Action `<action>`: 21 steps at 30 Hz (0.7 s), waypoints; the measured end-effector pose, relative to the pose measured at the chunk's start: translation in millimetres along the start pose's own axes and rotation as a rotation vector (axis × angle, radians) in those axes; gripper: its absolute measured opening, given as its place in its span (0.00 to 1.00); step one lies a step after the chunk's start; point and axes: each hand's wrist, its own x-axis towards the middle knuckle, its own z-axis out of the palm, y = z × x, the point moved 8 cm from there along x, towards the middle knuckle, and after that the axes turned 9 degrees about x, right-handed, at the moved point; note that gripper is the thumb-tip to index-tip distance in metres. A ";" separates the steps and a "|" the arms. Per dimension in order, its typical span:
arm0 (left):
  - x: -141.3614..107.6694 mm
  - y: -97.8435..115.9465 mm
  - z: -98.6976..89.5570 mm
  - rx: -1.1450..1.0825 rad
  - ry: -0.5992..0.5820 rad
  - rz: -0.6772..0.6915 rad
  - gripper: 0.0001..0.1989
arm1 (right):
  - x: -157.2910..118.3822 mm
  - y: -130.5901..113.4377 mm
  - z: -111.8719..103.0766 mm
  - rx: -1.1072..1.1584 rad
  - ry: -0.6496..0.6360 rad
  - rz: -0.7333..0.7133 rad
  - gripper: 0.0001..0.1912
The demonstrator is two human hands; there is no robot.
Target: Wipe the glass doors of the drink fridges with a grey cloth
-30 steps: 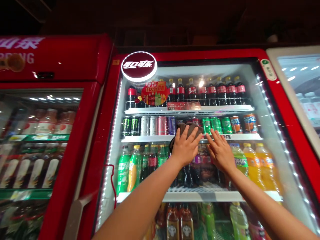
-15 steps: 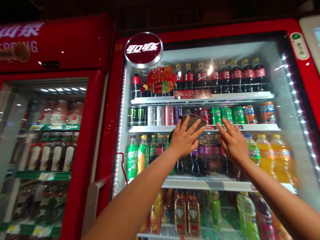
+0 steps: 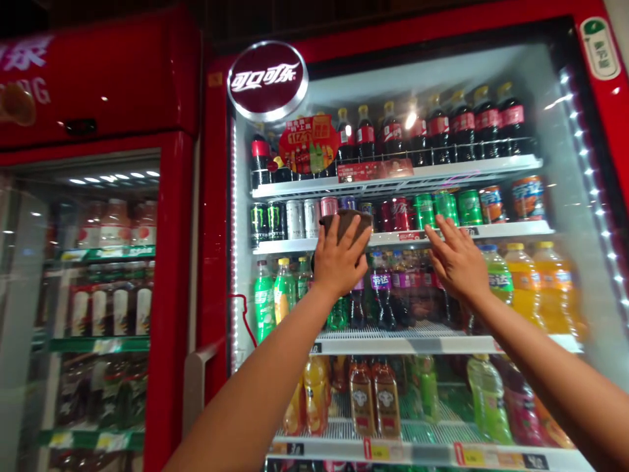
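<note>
My left hand (image 3: 341, 263) holds a dark brown cloth (image 3: 362, 220) flat against the glass door (image 3: 422, 75) of a lit drinks fridge. Its fingers are spread over the cloth, in front of the can shelf. My right hand (image 3: 458, 261) lies with its palm toward the same glass, fingers stretched out and nothing in them. Green cans (image 3: 446, 208) show behind its fingertips. Behind the glass, cola bottles (image 3: 462, 128) line the upper shelf, and orange drink bottles (image 3: 521, 282) stand right of my right hand.
A round sign (image 3: 268, 80) and a red promotional sticker (image 3: 308, 145) are at the door's upper left. The grey handle (image 3: 195, 387) juts out at the lower left. Another red fridge (image 3: 171, 275) stands to the left. A thin red cord-like line (image 3: 246, 314) runs near the door's left edge.
My left hand has slid left across the glass with the cloth. My right hand stays in nearly the same place. The view has shifted and tilted slightly.
</note>
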 end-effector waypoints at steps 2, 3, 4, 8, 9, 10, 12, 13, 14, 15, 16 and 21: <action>-2.4 -28.5 -4.1 0.035 0.034 -0.167 0.31 | 0.1 -2.0 -0.9 0.009 0.000 0.000 0.43; -9.7 -37.0 -6.3 0.052 0.044 -0.229 0.31 | 0.0 -2.9 -1.2 0.013 -0.001 0.002 0.44; -19.5 -39.5 -7.9 0.067 0.044 -0.258 0.31 | -0.1 -3.8 -1.4 0.015 -0.001 0.003 0.44; -51.7 -9.4 -7.9 0.073 -0.029 -0.066 0.32 | -1.3 -6.5 -3.2 0.016 0.016 -0.014 0.43; -53.2 -2.9 -7.4 0.067 -0.051 -0.005 0.32 | -1.7 -6.7 -3.4 0.013 0.021 -0.021 0.43; -51.5 -0.4 -7.1 0.061 -0.069 0.042 0.31 | -2.2 -6.7 -3.6 0.010 0.026 -0.027 0.43; -41.0 -9.1 -7.1 0.058 -0.091 0.075 0.31 | -2.8 -6.1 -3.5 -0.005 0.031 -0.034 0.43; -35.2 -19.3 -7.6 0.062 -0.093 0.057 0.31 | -3.1 -5.7 -3.4 -0.013 0.034 -0.037 0.43; -31.3 -32.2 -8.6 0.070 -0.087 0.012 0.30 | -3.2 -5.5 -3.3 -0.021 0.036 -0.038 0.43; -30.7 -46.4 -10.1 0.083 -0.075 -0.060 0.30 | -3.2 -5.5 -3.2 -0.029 0.036 -0.040 0.44; -34.4 -59.9 -12.0 0.100 -0.059 -0.149 0.30 | -3.2 -5.5 -3.1 -0.036 0.035 -0.042 0.44; -75.6 -60.9 -14.2 0.117 -0.046 -0.204 0.32 | -3.4 -5.9 -3.4 -0.058 0.037 -0.052 0.46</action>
